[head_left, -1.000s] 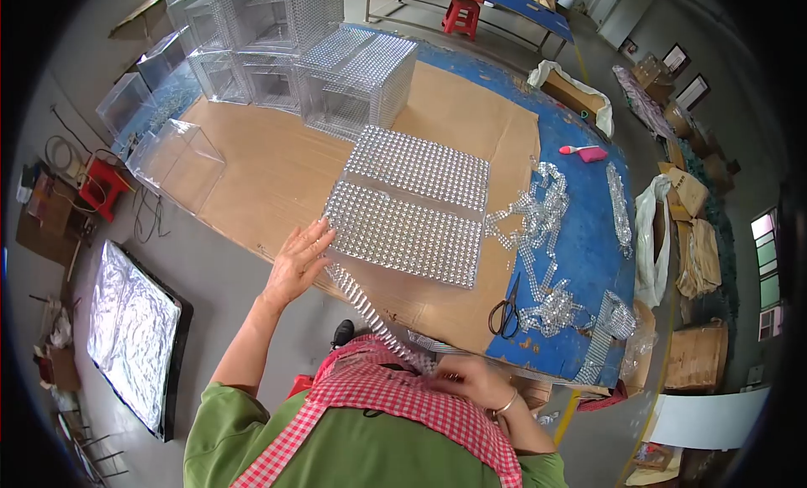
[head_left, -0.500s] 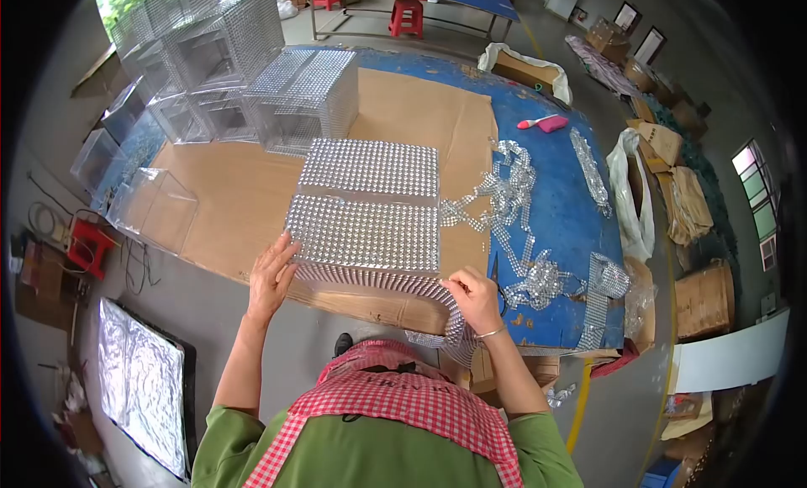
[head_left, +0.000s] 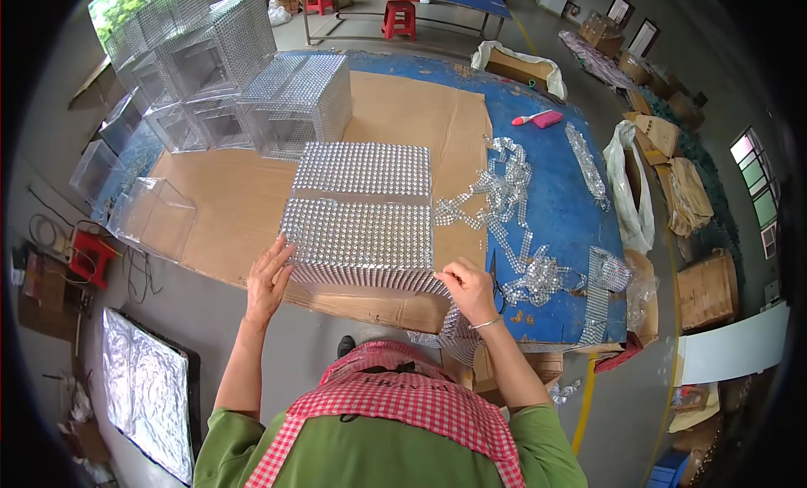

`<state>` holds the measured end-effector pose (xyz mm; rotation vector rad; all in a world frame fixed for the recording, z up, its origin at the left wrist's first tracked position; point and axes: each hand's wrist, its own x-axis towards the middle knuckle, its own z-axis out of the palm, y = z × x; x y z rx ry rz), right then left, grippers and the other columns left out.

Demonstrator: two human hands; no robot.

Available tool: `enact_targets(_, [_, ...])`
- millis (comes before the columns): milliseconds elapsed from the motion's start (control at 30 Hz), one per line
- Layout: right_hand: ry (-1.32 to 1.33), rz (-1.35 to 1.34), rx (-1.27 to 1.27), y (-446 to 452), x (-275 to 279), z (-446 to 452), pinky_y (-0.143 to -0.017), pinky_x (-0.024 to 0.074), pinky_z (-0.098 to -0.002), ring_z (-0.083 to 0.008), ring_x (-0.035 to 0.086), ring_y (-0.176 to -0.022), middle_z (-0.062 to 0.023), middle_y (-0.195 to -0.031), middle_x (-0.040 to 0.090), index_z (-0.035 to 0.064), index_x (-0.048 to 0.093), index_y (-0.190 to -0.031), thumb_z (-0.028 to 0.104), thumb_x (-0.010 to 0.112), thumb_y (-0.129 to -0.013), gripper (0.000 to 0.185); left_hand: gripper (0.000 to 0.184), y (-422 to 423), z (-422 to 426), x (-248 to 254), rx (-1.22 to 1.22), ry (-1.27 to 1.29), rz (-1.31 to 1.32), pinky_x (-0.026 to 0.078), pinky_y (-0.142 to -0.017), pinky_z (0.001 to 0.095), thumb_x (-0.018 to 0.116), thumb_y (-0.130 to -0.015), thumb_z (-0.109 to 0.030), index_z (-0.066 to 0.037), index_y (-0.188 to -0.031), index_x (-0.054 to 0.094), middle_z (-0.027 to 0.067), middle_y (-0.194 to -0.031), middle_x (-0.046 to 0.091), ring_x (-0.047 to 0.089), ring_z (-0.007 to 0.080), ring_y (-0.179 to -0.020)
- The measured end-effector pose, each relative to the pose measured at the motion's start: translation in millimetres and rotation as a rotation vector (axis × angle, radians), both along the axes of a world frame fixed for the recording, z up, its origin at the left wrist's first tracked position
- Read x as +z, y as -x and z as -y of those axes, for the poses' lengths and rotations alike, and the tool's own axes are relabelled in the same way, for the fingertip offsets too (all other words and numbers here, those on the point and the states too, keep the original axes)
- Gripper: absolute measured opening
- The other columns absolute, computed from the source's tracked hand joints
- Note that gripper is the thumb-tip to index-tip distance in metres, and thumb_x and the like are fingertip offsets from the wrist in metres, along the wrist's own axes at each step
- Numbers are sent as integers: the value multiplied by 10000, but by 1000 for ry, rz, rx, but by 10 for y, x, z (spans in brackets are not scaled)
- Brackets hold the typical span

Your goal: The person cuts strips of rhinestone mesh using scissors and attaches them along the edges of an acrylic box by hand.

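A box covered in rows of silvery rhinestones (head_left: pixel 357 232) sits on the cardboard in front of me, a bare clear stripe running across its top. My left hand (head_left: pixel 270 278) lies with outstretched fingers against its left front corner. At the right front corner, my right hand (head_left: pixel 468 288) pinches a rhinestone strip (head_left: pixel 456 324). This strip runs along the box's front side and hangs down past the table edge below my right hand. Part of it is hidden behind that hand and wrist.
Finished-looking rhinestone boxes (head_left: pixel 307 97) are stacked at the back left, near a plain clear box (head_left: pixel 155 215). On the blue table (head_left: pixel 559 185) at right lie tangled rhinestone strips (head_left: pixel 504 185), scissors (head_left: pixel 496 282) and a pink-and-white item (head_left: pixel 538 119). A white-lined carton (head_left: pixel 630 185) stands beyond the right edge.
My right hand has come slightly left and closer to the box's front right corner, and the strip there lies nearer the side. My left hand stays at the left corner.
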<state>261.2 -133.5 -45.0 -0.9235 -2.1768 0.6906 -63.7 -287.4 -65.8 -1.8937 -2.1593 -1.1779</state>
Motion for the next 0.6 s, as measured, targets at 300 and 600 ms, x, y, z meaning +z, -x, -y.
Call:
enact_targets(300, [-75,-9,22,40,9,-16,-544,426,-342,-265,546,-613,-94,-703,545,53,620,-816,124,625,-754,95,604,-114,-29,-336,231,-128,-39,332,-972,434,590,-806,-127,30,-1313,303,215,-1255,445,432,354,-1148])
enact_targets(600, [-21,-33,59,51,14,-41,-515,399,-312,-230,516,-557,-97,-683,539,20,607,-814,84,635,-738,103,526,-766,-108,-1031,132,333,-554,200,-995,580,499,-850,-382,-135,-1299,384,48,-1322,399,324,235,-1245])
